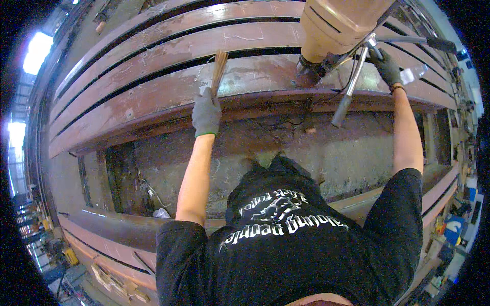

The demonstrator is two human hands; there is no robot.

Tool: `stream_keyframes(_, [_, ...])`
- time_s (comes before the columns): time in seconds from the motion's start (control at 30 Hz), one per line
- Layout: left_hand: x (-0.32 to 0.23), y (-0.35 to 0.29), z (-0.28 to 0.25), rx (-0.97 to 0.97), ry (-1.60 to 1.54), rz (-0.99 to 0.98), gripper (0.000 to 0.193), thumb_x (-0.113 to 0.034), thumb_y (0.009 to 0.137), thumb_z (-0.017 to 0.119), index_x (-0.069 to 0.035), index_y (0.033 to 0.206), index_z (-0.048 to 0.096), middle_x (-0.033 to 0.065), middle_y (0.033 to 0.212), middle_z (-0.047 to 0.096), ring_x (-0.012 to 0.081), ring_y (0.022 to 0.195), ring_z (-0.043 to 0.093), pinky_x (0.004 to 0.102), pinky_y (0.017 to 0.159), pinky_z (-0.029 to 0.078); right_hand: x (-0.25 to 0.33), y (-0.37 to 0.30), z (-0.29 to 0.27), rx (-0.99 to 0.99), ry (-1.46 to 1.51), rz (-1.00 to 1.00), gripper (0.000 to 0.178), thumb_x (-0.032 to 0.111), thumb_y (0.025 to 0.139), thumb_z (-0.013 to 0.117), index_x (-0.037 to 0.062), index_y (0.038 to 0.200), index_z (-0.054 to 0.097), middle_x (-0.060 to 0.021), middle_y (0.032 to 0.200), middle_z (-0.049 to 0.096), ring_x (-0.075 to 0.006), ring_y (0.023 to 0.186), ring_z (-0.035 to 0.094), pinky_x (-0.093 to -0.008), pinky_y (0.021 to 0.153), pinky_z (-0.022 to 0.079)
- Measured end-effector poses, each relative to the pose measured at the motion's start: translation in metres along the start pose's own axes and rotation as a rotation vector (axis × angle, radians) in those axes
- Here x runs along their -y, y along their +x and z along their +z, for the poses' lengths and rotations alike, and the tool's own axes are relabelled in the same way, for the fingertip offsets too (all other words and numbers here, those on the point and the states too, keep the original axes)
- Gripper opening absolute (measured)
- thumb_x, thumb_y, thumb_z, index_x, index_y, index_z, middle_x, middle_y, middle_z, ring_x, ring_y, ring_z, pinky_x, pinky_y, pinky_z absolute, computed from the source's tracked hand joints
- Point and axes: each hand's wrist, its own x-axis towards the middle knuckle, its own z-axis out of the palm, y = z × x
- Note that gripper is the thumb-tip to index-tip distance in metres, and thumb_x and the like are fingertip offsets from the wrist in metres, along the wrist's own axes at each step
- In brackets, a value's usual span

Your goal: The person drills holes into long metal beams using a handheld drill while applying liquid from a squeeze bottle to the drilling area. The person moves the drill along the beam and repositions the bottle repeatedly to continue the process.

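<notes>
The head view shows bright windows at the far left. Next comes a long brown worktop with dark slots, going from left to right across the far side. A small whitish crumpled thing lies low down on the left, near a gap under the long edge. The left hand, in a grey glove, is closed around a brush. The brush's brown bristles point to the far side, over the worktop; I cannot tell if they touch it. In the near middle is a black shirt with white print. To the right, a big tan machine stands over the worktop. A silver bar with a dark grip slants down from it. The right hand, gloved in grey too, is up by the bars' joint; I cannot tell how tightly its fingers are curled. Another bar with a dark end sticks out to the right. Just beside the right wrist is a clear, shiny thing.
</notes>
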Motion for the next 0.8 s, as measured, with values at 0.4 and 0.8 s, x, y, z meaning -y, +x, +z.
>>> stream_keyframes(0.4, [-0.031, 0.048, -0.019, -0.11, 0.186, -0.244, 0.071, -0.047, 0.084, 0.073, -0.003, 0.136, 0.052, 0.027, 0.124, 0.059, 0.0464, 0.117, 0.057, 0.0559, 0.096, 0.049, -0.013, 0.034, -0.066, 0.153, -0.301, -0.091, 0.038, 0.039, 0.097, 0.064, 0.0053, 0.112, 0.072, -0.0234, 0.108, 0.073, -0.0446, 0.101, 0.069, -0.0515, 0.089, 0.055])
stream_keyframes(0.8, [-0.335, 0.048, -0.279, -0.449, -1.042, 0.89, 0.081, -0.063, 0.091, 0.068, 0.006, 0.131, 0.055, 0.0296, 0.121, 0.066, 0.0391, 0.114, 0.066, 0.0431, 0.098, 0.053, 0.024, -0.056, -0.113, -0.238, -0.544, 0.069, 0.029, 0.038, 0.098, 0.057, 0.0125, 0.1, 0.069, -0.0184, 0.094, 0.073, -0.0431, 0.091, 0.07, -0.0526, 0.078, 0.056])
